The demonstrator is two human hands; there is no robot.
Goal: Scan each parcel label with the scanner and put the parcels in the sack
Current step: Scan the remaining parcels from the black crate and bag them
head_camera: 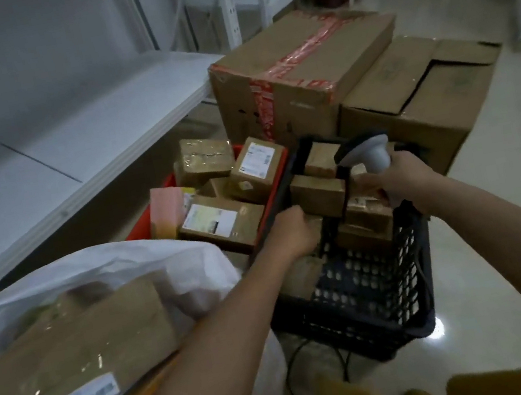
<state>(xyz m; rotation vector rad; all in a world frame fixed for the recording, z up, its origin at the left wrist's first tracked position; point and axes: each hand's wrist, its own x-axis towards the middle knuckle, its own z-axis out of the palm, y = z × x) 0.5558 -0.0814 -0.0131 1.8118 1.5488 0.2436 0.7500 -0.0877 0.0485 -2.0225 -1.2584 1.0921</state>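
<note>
White scanner [370,151] above basketed parcels [318,193]

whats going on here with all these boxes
A person is sorting parcels on the floor. The right hand holds a scanner over the black basket of small cardboard parcels, while the left hand reaches into that basket. A white sack at the left already holds a labelled parcel. More parcels wait in a red crate beside the basket.
</note>
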